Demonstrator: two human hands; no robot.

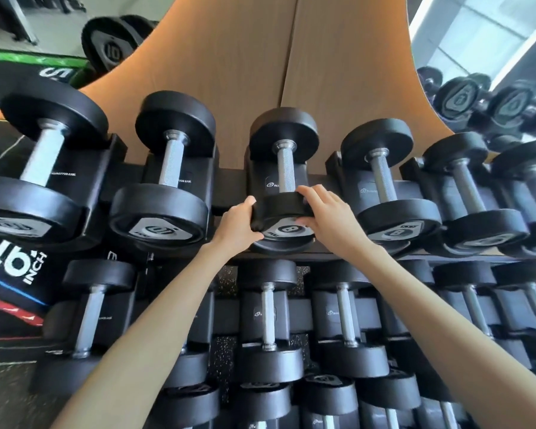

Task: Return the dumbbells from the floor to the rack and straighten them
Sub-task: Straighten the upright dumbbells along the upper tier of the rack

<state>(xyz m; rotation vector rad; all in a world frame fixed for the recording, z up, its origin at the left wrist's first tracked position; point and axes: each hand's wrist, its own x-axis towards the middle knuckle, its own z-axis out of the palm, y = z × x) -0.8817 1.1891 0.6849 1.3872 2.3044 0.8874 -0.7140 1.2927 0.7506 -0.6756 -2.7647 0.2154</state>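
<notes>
A black dumbbell marked 8 (283, 173) lies in its cradle on the top tier of the rack (229, 181), handle pointing away from me. My left hand (237, 224) grips the left side of its near head. My right hand (328, 218) grips the right side of the same head, fingers curled over its top edge. Black dumbbells fill the neighbouring cradles: one marked 10 (164, 184) to the left and another marked 8 (387, 187) to the right.
Lower tiers of the rack hold several more dumbbells (270, 320). A larger dumbbell (41, 168) sits at the far left of the top tier. A wooden wall panel (260, 72) rises behind the rack, with mirrors on both sides. A black plyo box marked 16 inch (10, 267) stands at left.
</notes>
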